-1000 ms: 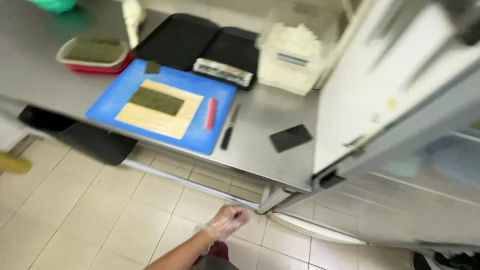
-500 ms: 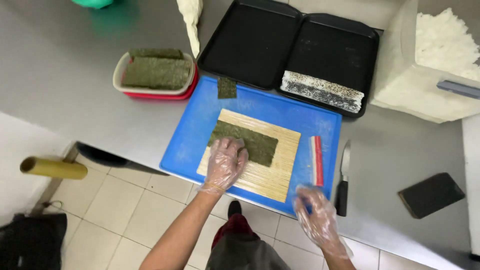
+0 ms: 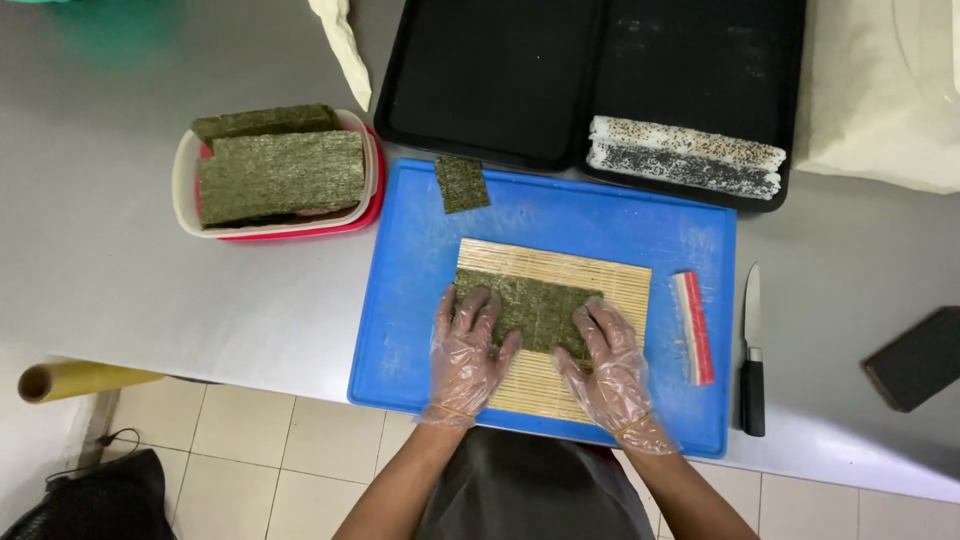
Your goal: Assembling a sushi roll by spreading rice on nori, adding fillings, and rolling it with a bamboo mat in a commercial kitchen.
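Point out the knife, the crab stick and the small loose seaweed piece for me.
knife [image 3: 752, 385], head view, black handle.
crab stick [image 3: 694, 327], head view, middle of its red edge.
small seaweed piece [image 3: 462, 184], head view, its centre.

Gloved hands: two are resting, left hand [image 3: 466, 350], right hand [image 3: 612, 362]
Black trays [image 3: 497, 78]: two are sitting
Rice rolls [image 3: 685, 157]: two are lying
Bamboo mats [image 3: 620, 285]: one
Knives [image 3: 752, 352]: one
Crab sticks [image 3: 694, 327]: one
Cutting boards [image 3: 415, 300]: one
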